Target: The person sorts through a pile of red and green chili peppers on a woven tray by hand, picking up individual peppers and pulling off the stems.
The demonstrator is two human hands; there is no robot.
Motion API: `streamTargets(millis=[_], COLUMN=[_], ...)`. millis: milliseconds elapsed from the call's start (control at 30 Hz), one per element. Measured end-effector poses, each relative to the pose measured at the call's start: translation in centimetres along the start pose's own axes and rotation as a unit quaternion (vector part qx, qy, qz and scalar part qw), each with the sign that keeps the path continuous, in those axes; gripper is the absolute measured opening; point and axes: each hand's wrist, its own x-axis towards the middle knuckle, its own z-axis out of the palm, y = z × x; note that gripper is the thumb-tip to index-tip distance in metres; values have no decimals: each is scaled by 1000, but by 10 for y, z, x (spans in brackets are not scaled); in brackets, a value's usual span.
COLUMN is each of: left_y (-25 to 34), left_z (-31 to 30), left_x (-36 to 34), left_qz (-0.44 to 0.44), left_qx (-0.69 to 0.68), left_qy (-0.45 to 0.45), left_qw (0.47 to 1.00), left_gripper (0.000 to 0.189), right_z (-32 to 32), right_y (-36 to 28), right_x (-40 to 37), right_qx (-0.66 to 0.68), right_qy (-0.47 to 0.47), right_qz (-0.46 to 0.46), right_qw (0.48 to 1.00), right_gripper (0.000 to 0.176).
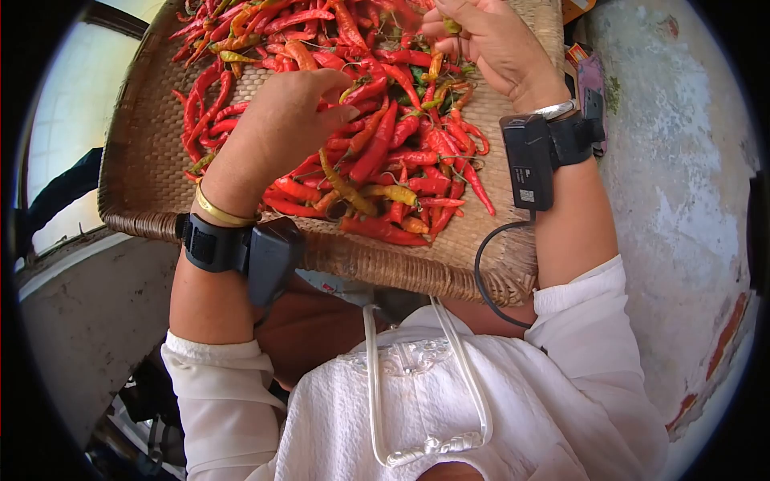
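My left hand is low over the heap of red chili peppers. Its thumb and forefinger stand apart above the chilies, and the other fingers are partly hidden behind them. Near the upper edge of the view, my right hand has its fingers bent around a small yellow-green chili pepper, only part of which shows. Yellowish and orange chilies, among them a curved yellow-brown chili, lie mixed with the red ones. All of them rest in a wide woven basket tray.
The tray's thick front rim runs across my lap. A worn, peeling wall stands to the right, with a pale ledge on the left. Black devices are strapped to both forearms; a cable loops from the right one over the rim.
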Motion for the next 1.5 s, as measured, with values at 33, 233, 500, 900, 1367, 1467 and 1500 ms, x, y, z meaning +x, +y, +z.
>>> streamTargets(millis=[33,233,500,900,1367,1467,1500], left_y=[1,4,10,8,3,3,2], left_z=[1,11,26,16,8,4,3], left_x=[-2,-11,-6,1,0,1,1], left_qz=[-1,144,74,7,-10,0,-6], left_qx=[0,-28,85,12,-93,-62,-64], left_qy=[0,-172,-86,-76,-71,-55,-38], left_qw=[1000,974,990,997,993,997,997], left_gripper=[25,26,20,16,17,17,17], right_z=[-1,10,49,53,31,16,14], right_y=[1,4,8,26,-18,-29,-31], right_x=[2,0,-30,-36,-37,-36,-37], right_qx=[0,-278,-520,-609,-493,-435,-435], right_qy=[-1,54,-282,-244,-299,-271,-272], right_qz=[0,-135,9,4,54,26,26], right_qw=[1000,950,806,755,815,858,858], right_gripper=[43,24,30,19,7,11,11])
